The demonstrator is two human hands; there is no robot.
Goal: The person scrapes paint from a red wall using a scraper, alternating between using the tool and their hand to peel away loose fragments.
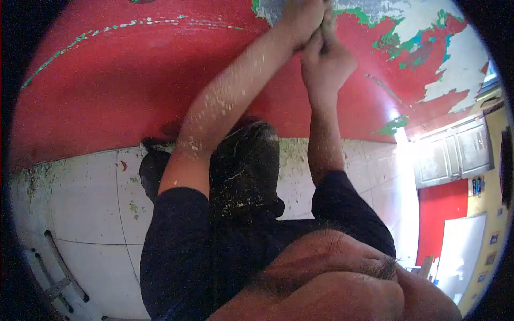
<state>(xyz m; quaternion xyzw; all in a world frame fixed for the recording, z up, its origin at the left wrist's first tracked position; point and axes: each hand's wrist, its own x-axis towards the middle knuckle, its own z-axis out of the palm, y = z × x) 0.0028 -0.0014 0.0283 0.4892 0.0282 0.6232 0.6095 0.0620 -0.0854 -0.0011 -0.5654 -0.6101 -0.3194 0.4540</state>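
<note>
My left hand (304,20) is at the top of the view against the wall, its fingers closed and blurred. Just below and to the right, my right hand (327,67) is closed too, its fingertips close to the left hand. What they grip is hidden between them. The red wall (134,91) fills the upper view. Around the hands its paint is peeled, leaving a grey-white bare patch (466,64) and ragged green edges. Pale flecks cover my left forearm.
Green paint chips (134,207) lie on the white tiled floor (91,214). A dark, flecked trouser leg (243,171) is between my arms. Metal legs of a stand (59,286) are at lower left. Pale doors (455,152) and a whiteboard (460,257) are at right.
</note>
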